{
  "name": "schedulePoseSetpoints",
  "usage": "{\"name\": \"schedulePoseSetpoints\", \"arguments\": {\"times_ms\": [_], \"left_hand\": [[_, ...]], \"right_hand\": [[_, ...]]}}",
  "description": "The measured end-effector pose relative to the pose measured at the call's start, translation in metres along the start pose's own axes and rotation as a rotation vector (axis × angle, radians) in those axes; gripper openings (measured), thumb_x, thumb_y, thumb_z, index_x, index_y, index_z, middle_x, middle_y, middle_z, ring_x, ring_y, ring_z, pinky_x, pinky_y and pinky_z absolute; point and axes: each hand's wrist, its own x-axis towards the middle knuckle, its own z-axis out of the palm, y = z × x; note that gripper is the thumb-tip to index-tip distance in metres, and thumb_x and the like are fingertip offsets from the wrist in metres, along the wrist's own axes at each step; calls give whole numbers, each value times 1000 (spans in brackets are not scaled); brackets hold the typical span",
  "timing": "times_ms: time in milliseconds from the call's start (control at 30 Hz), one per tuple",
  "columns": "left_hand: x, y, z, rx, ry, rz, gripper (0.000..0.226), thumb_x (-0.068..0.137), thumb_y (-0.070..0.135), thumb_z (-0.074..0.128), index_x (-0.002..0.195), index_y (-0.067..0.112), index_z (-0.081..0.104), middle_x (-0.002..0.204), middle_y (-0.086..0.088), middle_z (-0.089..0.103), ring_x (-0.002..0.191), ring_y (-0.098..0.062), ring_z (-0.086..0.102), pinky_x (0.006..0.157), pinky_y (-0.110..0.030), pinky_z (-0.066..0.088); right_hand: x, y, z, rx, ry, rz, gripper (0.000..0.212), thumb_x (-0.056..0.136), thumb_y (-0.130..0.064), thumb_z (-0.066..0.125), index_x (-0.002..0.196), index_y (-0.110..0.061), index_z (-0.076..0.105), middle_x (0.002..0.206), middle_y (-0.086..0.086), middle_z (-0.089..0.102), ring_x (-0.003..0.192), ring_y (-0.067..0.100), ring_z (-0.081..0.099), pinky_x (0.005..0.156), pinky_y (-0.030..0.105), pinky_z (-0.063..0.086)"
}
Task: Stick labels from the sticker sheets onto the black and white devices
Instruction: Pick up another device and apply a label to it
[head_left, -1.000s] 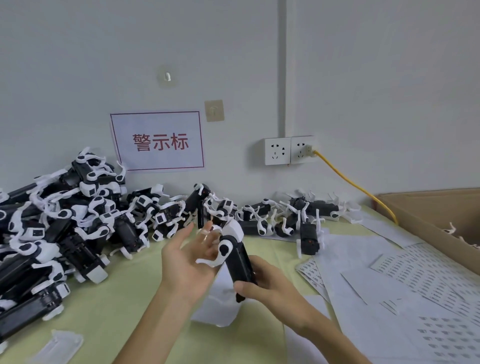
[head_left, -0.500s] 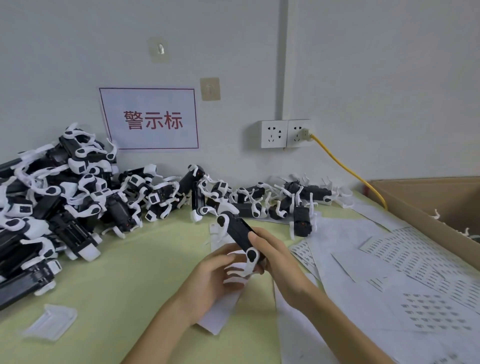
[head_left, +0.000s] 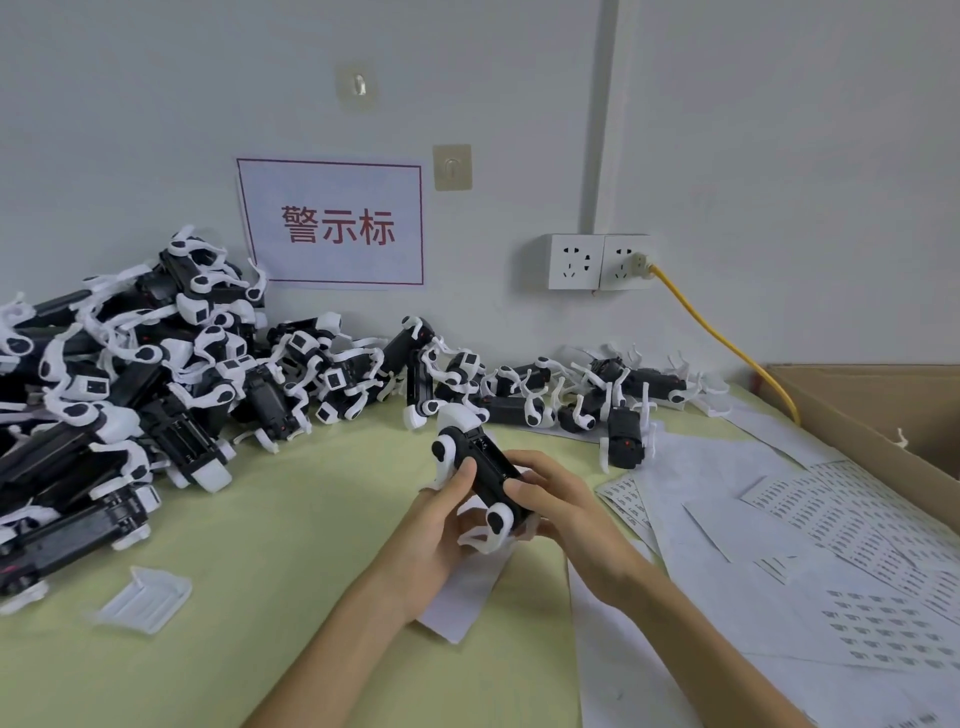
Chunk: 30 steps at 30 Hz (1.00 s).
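Both hands grasp one black & white device (head_left: 483, 470), held just above the table (head_left: 270, 545), tilted, white head end pointing away from the person. L hand (head_left: 431, 540) wraps it from the left, thumb along the black body, fingers underneath. R hand (head_left: 563, 512) curls round the near end from the right, fingertips on top of the body. White curved legs stick out below, btwn the palms. Can't tell if a label is on it.

Sticker sheets (head_left: 857, 525) lie flat just right of R hand, overlapping, some w/ rows of small labels. Loose paper scrap (head_left: 462, 603) under L wrist. Big pile of devices (head_left: 130, 395) well left of L hand, against the wall; a thinner row of devices (head_left: 524, 395) runs beyond both hands. One lone device (head_left: 626, 439) stands just past R hand. Cardboard box (head_left: 852, 415) far right, beyond the sheets. Small white ribbed plastic piece (head_left: 143, 600) left of L forearm. Wall beyond: paper sign (head_left: 332, 223), double socket (head_left: 597, 262) w/ yellow cable (head_left: 722, 338).
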Motion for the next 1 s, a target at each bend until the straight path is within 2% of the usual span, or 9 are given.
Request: {"name": "schedulePoseSetpoints", "arguments": {"times_ms": [100, 200, 300, 400, 500, 567, 633, 800, 1000], "left_hand": [[-1, 3, 1, 3, 2, 5, 56, 97, 47, 60, 132, 3, 65, 137, -25, 62, 123, -37, 61, 103, -44, 43], [1, 0, 3, 20, 34, 32, 63, 93, 48, 64, 135, 1, 62, 140, -37, 53, 119, -39, 52, 99, -50, 31], [3, -6, 3, 59, 18, 44, 61, 93, 45, 67, 131, -2, 62, 134, -43, 51, 113, -37, 55, 94, -45, 38], [3, -9, 4, 119, -4, 33, 70, 83, 51, 79, 119, -7, 65, 104, -27, 70, 87, -27, 67, 70, -29, 50], [2, -10, 6, 119, -22, 27, 62, 77, 51, 85, 113, 3, 69, 84, -7, 68, 71, -17, 64, 60, -22, 49], [0, -10, 7, 147, -53, 32, 43, 83, 45, 82, 109, 13, 72, 85, -5, 68, 74, -16, 64, 61, -21, 48], [-2, -9, 8, 182, -71, 27, 44, 82, 42, 80, 109, 9, 71, 91, -10, 68, 80, -21, 63, 64, -24, 48], [-4, -8, 7, 131, -139, 4, 43, 83, 31, 79, 114, 3, 69, 105, -14, 68, 96, -25, 64, 74, -29, 51], [-8, 2, 9, 12, -236, -37, 52, 75, 46, 87, 114, 14, 75, 108, -11, 70, 93, -20, 68, 74, -26, 52]], "right_hand": [[0, 0, 1, -14, 50, -13, 36, 83, -33, 69, 119, -25, 70, 112, 15, 68, 86, 27, 64, 78, 41, 50], [0, -1, -1, -52, 118, -46, 32, 84, -30, 72, 114, -19, 72, 112, 15, 70, 86, 20, 65, 71, 33, 48], [0, -1, -3, -40, 140, -57, 21, 89, -25, 75, 106, -14, 71, 102, 12, 71, 82, 19, 67, 64, 28, 49], [1, -2, -3, -42, 169, -51, 35, 83, -35, 77, 99, -6, 66, 91, 10, 68, 78, 21, 65, 65, 37, 48], [2, -2, -3, -60, 179, -20, 38, 87, -37, 79, 92, -4, 62, 83, 6, 66, 73, 20, 63, 66, 35, 46], [1, -3, -4, -66, 164, -4, 43, 83, -46, 79, 84, -8, 59, 76, 2, 64, 68, 15, 61, 63, 26, 45], [0, -5, -5, -65, 142, 9, 43, 81, -51, 74, 76, -13, 54, 68, -5, 58, 63, 11, 55, 59, 20, 41], [-1, -9, -9, 64, 71, 58, 40, 82, -46, 68, 82, -10, 50, 78, 8, 49, 76, 22, 51, 72, 37, 37], [-3, -12, -10, 137, -6, 48, 30, 86, -38, 62, 79, -11, 49, 73, 1, 58, 72, 17, 58, 61, 27, 41]]}}
